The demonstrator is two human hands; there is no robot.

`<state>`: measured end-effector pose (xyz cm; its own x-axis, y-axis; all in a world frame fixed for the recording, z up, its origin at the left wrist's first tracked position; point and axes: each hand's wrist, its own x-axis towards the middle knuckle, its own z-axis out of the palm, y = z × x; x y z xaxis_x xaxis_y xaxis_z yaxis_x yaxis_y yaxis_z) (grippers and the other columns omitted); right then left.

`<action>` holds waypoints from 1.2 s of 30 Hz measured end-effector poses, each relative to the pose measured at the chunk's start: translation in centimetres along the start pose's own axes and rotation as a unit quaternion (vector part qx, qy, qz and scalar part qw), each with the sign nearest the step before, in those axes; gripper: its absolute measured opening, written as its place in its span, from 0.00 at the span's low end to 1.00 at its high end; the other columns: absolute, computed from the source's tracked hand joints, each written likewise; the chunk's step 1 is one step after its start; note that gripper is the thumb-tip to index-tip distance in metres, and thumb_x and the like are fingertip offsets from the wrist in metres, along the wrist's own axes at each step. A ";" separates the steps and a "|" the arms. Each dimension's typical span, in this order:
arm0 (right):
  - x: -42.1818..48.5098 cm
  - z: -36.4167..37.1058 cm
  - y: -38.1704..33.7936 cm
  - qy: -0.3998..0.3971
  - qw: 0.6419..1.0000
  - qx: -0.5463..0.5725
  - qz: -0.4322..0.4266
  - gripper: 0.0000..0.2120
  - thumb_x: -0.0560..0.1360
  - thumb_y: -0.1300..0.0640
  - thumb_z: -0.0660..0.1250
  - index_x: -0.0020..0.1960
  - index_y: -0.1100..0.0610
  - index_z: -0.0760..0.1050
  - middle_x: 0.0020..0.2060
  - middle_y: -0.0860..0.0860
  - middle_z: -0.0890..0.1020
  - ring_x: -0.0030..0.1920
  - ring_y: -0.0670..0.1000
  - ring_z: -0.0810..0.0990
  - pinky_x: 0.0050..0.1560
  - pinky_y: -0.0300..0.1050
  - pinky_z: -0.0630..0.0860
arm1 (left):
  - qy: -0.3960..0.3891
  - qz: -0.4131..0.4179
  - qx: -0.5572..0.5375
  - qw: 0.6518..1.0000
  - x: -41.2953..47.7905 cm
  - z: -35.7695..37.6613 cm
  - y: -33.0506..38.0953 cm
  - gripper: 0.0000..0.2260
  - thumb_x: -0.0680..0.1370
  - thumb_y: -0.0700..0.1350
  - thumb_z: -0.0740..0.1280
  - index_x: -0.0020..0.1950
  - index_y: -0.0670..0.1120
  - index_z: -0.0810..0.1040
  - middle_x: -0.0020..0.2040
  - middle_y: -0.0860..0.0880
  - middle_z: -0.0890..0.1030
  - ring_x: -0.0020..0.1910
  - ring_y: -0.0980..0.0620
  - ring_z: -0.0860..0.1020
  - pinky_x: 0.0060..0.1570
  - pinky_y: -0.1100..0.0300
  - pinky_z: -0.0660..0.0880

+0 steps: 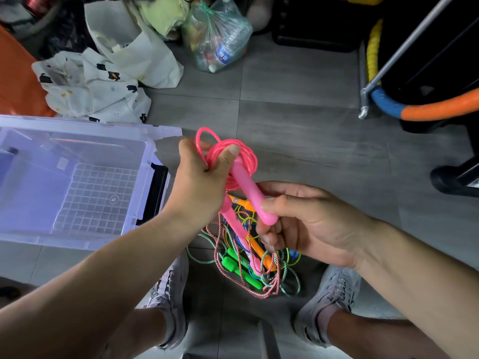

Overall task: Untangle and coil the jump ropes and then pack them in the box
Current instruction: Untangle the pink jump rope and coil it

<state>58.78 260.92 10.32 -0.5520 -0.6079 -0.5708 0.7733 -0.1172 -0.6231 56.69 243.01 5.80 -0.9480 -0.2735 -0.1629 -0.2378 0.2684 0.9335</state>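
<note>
Grey floor tiles [298, 112] fill the view, seen from above. At the centre, the left hand [199, 182] grips a coiled pink jump rope [248, 161], with the fingers curled round the loops and the thumb pressed up across them. Just to its right and nearer, the right hand [305, 224] pinches the near end of one pink handle [250, 187] between thumb and fingers. This handle slants from near right to far left, its rope end pointing into the coil. The second pink handle [233, 221] hangs below the left hand. Beneath both hands, a tangle of other ropes [248, 263] lies on the floor between two grey shoes [168, 301]. An open clear plastic box [90, 123] sits on the floor to the left, closer to the left hand, so the bundle probably needs to travel leftward.
</note>
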 end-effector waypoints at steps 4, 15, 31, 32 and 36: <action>-0.2 -0.3 -0.6 0.004 0.998 -0.060 0.014 0.11 0.70 0.61 0.66 0.49 0.54 0.85 0.31 0.56 0.81 0.27 0.50 0.76 0.31 0.42 0.75 | -0.038 0.014 0.029 0.999 0.3 -0.5 0.0 0.19 0.79 0.59 0.65 0.52 0.42 0.75 0.39 0.48 0.79 0.35 0.56 0.76 0.37 0.57 0.73; -0.1 0.1 -0.7 0.043 0.996 0.062 0.047 0.09 0.71 0.60 0.69 0.48 0.63 0.82 0.38 0.58 0.81 0.29 0.47 0.71 0.28 0.39 0.73 | -0.063 0.034 0.072 0.995 -1.3 -0.1 0.8 0.16 0.80 0.58 0.65 0.44 0.46 0.79 0.37 0.46 0.81 0.36 0.47 0.79 0.38 0.51 0.77; -0.7 0.6 -1.0 0.138 0.988 -0.033 0.058 0.16 0.79 0.60 0.67 0.60 0.71 0.75 0.46 0.67 0.85 0.24 0.47 0.73 0.22 0.38 0.73 | -0.093 -0.005 0.098 0.991 -1.4 -0.1 0.4 0.23 0.81 0.58 0.65 0.39 0.39 0.78 0.35 0.39 0.81 0.36 0.40 0.79 0.39 0.45 0.77; -0.7 0.5 -1.1 0.142 0.986 -0.039 0.073 0.15 0.78 0.58 0.67 0.58 0.69 0.77 0.46 0.65 0.85 0.25 0.48 0.77 0.24 0.39 0.76 | -0.106 -0.013 0.076 0.991 -1.6 -0.1 0.5 0.22 0.81 0.57 0.65 0.40 0.39 0.79 0.36 0.38 0.82 0.36 0.40 0.80 0.40 0.45 0.77; -0.4 0.5 -0.6 0.162 0.982 -0.050 0.087 0.19 0.74 0.50 0.70 0.53 0.66 0.79 0.39 0.59 0.84 0.30 0.53 0.80 0.30 0.44 0.79 | -0.180 -0.033 -0.020 0.983 -1.9 -0.2 1.2 0.16 0.80 0.54 0.68 0.46 0.42 0.84 0.42 0.37 0.84 0.38 0.44 0.81 0.48 0.41 0.79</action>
<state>58.67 260.88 11.20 -0.4970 -0.3277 -0.8035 0.8393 0.0535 -0.5410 58.21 243.69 7.27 -0.9456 0.0578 -0.3201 -0.3002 0.2233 0.9274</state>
